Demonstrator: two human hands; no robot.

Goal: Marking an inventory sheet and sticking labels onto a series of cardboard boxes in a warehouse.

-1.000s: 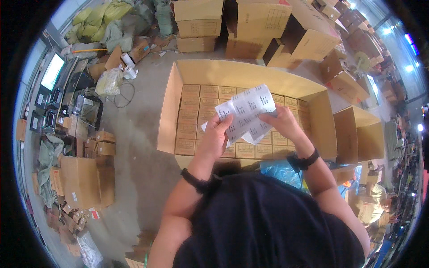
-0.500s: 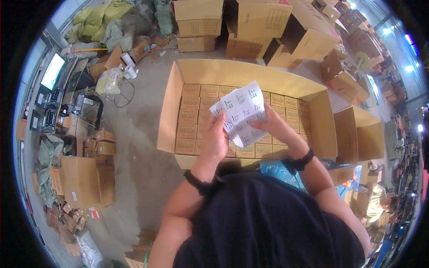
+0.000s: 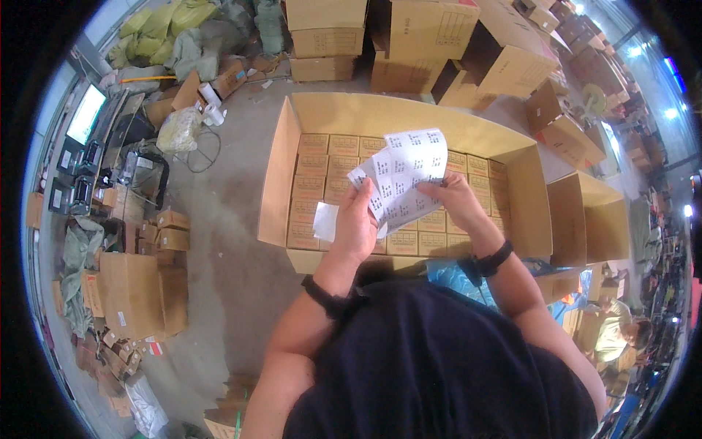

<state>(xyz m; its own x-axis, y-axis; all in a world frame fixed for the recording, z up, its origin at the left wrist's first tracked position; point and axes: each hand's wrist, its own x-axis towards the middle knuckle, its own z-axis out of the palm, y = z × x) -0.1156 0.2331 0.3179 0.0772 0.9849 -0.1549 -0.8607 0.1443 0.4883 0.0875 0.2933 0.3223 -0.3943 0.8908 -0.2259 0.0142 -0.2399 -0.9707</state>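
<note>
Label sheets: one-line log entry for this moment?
left hand: holds label sheets | right hand: grips sheets | below: open carton of small boxes

Counts, placed relative to the big open carton [image 3: 409, 124]:
- Hands over it: 2, left hand [image 3: 356, 227] and right hand [image 3: 457, 199].
- Label sheets [image 3: 402, 179] held above it: several overlapping; exact number cannot be told.
- Small boxes [image 3: 314, 192] inside it: 5 rows visible.
- Paper rolls [image 3: 212, 104] left of it: 2.
- Black wristbands [image 3: 325, 296] nearer than it: 2.

The concrete floor [image 3: 234, 241] at my feet carries a big open carton [image 3: 409, 117] at twelve o'clock and small boxes [image 3: 164, 227] at nine.
</note>
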